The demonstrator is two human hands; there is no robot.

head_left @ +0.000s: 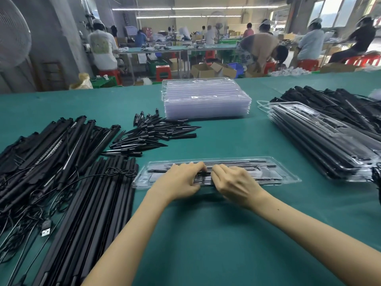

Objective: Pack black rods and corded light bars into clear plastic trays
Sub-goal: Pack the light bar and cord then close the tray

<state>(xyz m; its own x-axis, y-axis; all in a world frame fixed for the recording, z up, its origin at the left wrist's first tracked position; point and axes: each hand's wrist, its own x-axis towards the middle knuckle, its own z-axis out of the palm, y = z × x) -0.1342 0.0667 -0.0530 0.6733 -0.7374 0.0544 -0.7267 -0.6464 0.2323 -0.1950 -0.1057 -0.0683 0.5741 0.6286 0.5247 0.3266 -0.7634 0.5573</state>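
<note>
Clear plastic tray point(288, 178) lies near centre on green table point(206, 234), partly filled with black rods point(237, 162). Small black piece point(204, 173) is pinched over it between left hand point(181, 180) and right hand point(233, 182). Loose rods point(92, 203) are piled left.

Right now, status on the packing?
Both hands pinching a black piece into the clear tray. Tray partly loaded. Nothing blocking.

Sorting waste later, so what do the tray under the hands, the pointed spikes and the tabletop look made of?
Tray: thin clear plastic, glossy; you see the parts through it. Pointed spikes: likely moulded black plastic, matte with a slight sheen. Tabletop: a smooth green mat, perhaps rubber or vinyl; hard to tell.
</note>
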